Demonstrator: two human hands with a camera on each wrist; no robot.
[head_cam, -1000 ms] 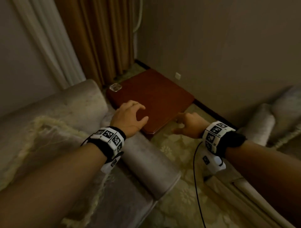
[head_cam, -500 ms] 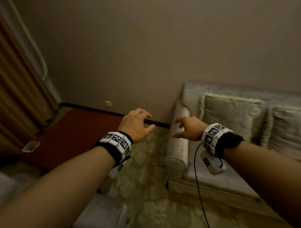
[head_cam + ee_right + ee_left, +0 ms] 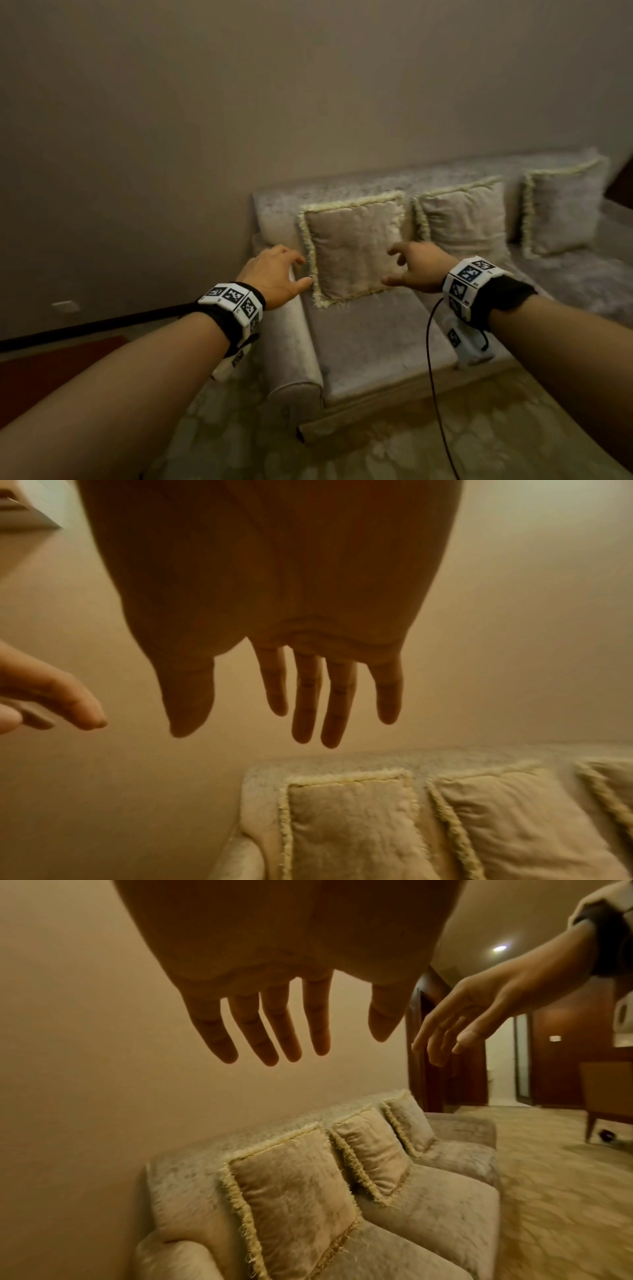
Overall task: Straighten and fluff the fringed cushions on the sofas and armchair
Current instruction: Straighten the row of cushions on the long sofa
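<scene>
Our left grip (image 3: 274, 275) hangs wide, fingers spread and only slightly bent, thumb out, holding nothing; our right grip (image 3: 416, 269) is just as slack and empty. The wrist views show both sets of fingers (image 3: 291, 1026) in open air, apart from any fabric. Between them, at 12 o'clock, the nearest fringed cushion (image 3: 352, 248) leans upright against the sofa (image 3: 376, 335) back, beside the armrest at its 9 o'clock. Two more cushions, the middle one (image 3: 466, 219) and the far one (image 3: 565, 209), stand off toward 2 o'clock. We judge this to be the reach toward the first cushion on this sofa, not yet a grasp. The next move calls for closing in on its two side edges, lifting, and plumping it.
</scene>
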